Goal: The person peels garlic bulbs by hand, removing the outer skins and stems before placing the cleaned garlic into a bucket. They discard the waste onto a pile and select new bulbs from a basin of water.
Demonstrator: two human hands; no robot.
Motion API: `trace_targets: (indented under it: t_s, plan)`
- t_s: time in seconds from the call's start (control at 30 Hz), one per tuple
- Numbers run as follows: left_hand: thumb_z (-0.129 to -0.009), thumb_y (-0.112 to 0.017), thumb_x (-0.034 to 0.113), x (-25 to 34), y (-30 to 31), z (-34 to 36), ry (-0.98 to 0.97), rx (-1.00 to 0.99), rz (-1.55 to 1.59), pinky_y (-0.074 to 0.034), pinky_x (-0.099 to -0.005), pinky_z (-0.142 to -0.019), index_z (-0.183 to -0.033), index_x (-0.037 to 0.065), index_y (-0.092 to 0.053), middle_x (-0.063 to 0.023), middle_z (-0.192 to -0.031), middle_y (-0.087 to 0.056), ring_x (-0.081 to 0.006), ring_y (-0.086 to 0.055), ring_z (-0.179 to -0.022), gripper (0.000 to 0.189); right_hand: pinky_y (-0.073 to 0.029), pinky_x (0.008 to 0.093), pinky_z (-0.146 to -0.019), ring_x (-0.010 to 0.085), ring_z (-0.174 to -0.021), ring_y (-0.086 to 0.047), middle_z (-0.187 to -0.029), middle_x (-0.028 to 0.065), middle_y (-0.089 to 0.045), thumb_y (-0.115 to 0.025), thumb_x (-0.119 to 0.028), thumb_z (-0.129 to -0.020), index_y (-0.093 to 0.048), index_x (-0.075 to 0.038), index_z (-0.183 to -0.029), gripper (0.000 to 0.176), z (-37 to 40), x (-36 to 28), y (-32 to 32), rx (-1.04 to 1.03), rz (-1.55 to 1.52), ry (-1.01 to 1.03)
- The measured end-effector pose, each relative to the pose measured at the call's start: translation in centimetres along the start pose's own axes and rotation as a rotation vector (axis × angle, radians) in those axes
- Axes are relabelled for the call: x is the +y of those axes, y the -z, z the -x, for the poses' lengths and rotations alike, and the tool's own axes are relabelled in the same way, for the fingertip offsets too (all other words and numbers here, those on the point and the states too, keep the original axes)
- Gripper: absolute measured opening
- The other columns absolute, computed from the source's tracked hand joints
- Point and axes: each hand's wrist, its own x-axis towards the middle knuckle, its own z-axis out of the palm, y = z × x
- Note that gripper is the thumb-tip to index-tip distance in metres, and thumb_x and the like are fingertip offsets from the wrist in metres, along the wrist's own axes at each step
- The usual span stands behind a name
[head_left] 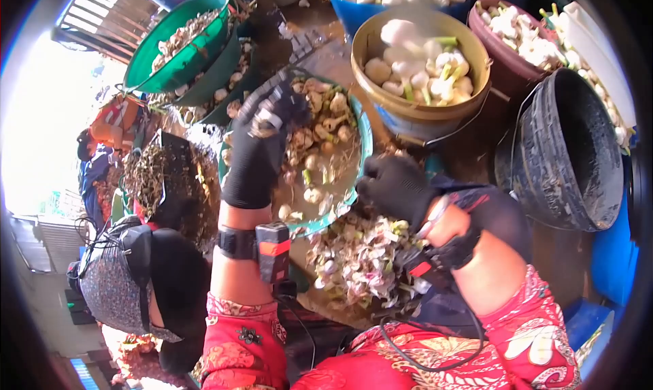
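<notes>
1. Your left hand (262,121), gloved in black, is hanging over the left side of the green basin (367,145); blur is smearing its fingers, and a pale scrap (273,120) is showing there, so you cannot tell whether they are gripping it
2. Your right hand (391,186), also gloved, is curling narrow just beside the basin's right rim; whether it is holding anything is impossible to tell
3. Dry-skinned garlic bulbs (333,107) are lying in the basin, crowding its far part, with a few scattering nearer you
4. Papery peelings (364,257) are heaping below the basin, while whiter bulbs (442,87) are filling the yellow bucket (384,103) beyond your right hand
5. Judging by these piles, you are probably cleaning garlic, bulb by bulb
6. Your next move is likely calling for bringing one bulb between both hands, rubbing off loose skin over the peelings, and gripping gently enough to avoid splitting the cloves
</notes>
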Motion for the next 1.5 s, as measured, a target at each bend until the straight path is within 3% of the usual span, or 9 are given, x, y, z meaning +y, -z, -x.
trace_targets:
  t_s: [0.17,0.37,0.47,0.77,0.93,1.03,1.3,1.43,1.5]
  plan:
    - [-0.086,-0.065,0.026,-20.0,9.3,8.5,0.291,0.02,-0.799,-0.047,-0.0275,-0.069,-0.114,-0.002,-0.058,-0.0044,-0.093,-0.062,-0.0125,-0.057,-0.082,0.039,-0.043,0.0311,-0.053,0.0149,-0.051,-0.052,-0.054,0.0097,-0.054,-0.059,-0.012,-0.076,-0.06,-0.002,-0.075,0.01,0.6,-1.3,2.3,0.099,-0.038,0.031]
    - [-0.084,-0.066,0.015,-30.7,11.3,8.6,0.458,0.51,-0.306,-0.044,-0.0294,-0.062,-0.112,0.004,-0.059,0.0001,-0.084,-0.058,-0.0091,-0.049,-0.07,0.031,-0.043,0.0271,-0.057,0.0079,-0.061,-0.052,-0.064,0.0048,-0.058,-0.063,-0.011,-0.079,-0.061,-0.002,-0.086,0.012,0.5,-3.0,1.7,0.049,-0.322,-0.055]
    - [-0.074,-0.066,0.016,-33.2,12.8,7.8,0.433,0.274,-0.634,-0.048,-0.0394,-0.079,-0.104,0.002,-0.062,-0.0207,-0.095,-0.065,-0.0328,-0.063,-0.088,0.034,-0.046,0.0293,-0.06,0.0122,-0.064,-0.055,-0.071,0.0094,-0.06,-0.064,-0.012,-0.081,-0.061,-0.001,-0.089,0.015,0.1,-2.9,1.0,0.136,-0.131,0.071]
    - [-0.085,-0.066,0.018,-19.6,8.9,8.8,0.709,0.256,0.119,-0.046,-0.0235,-0.066,-0.105,0.003,-0.066,0.0002,-0.084,-0.063,-0.0086,-0.055,-0.071,0.025,-0.048,0.0397,-0.07,0.0314,-0.08,-0.064,-0.085,0.0193,-0.063,-0.069,-0.028,-0.076,-0.06,-0.001,-0.101,0.037,-1.2,-3.0,-1.1,-0.041,-0.29,-0.094]
    - [-0.086,-0.062,0.014,-8.3,4.7,9.5,0.353,0.102,-0.018,-0.049,-0.0309,-0.066,-0.095,0.002,-0.061,-0.0024,-0.085,-0.061,-0.0169,-0.06,-0.076,0.015,-0.047,0.0376,-0.089,0.0291,-0.097,-0.061,-0.113,0.0214,-0.058,-0.081,-0.022,-0.067,-0.009,-0.01,-0.148,0.109,-1.6,-3.3,-4.6,0.016,-0.357,0.343]
    - [-0.09,-0.059,0.026,-2.9,1.4,11.2,0.544,0.201,0.283,-0.048,-0.0296,-0.061,-0.09,0.002,-0.061,-0.0055,-0.079,-0.06,-0.0154,-0.058,-0.07,0.025,-0.048,0.0314,-0.083,0.0224,-0.095,-0.06,-0.106,0.017,-0.061,-0.078,-0.016,-0.067,-0.041,-0.004,-0.132,0.075,-1.1,-3.3,-5.1,-0.196,-0.856,-0.002]
    - [-0.084,-0.062,0.01,-0.2,3.1,13.8,0.218,0.367,0.624,-0.05,-0.0311,-0.066,-0.091,0.0,-0.063,-0.0093,-0.083,-0.062,-0.017,-0.061,-0.074,0.012,-0.051,0.033,-0.076,0.0202,-0.087,-0.063,-0.098,0.0129,-0.062,-0.074,-0.02,-0.07,-0.055,-0.004,-0.113,0.049,0.3,-3.2,-4.1,0.106,-0.359,0.287]
    - [-0.084,-0.056,-0.002,-6.2,3.7,16.5,0.062,-0.005,-1.008,-0.05,-0.0285,-0.08,-0.124,-0.001,-0.052,-0.01,-0.101,-0.066,-0.017,-0.064,-0.092,0.04,-0.052,0.0295,-0.075,0.0156,-0.083,-0.06,-0.097,0.0074,-0.059,-0.064,-0.007,-0.082,-0.052,-0.004,-0.117,0.037,-0.3,-3.0,-3.7,-0.221,-1.186,-0.064]
    - [-0.088,-0.052,-0.001,-4.3,1.7,15.1,0.393,0.163,-0.123,-0.051,-0.0283,-0.081,-0.128,-0.002,-0.048,-0.0122,-0.107,-0.064,-0.0173,-0.063,-0.093,0.04,-0.052,0.0304,-0.077,0.0156,-0.086,-0.06,-0.098,0.0074,-0.059,-0.061,-0.009,-0.085,-0.051,-0.003,-0.117,0.034,-0.1,-3.0,-3.8,-0.26,-1.312,-0.091]
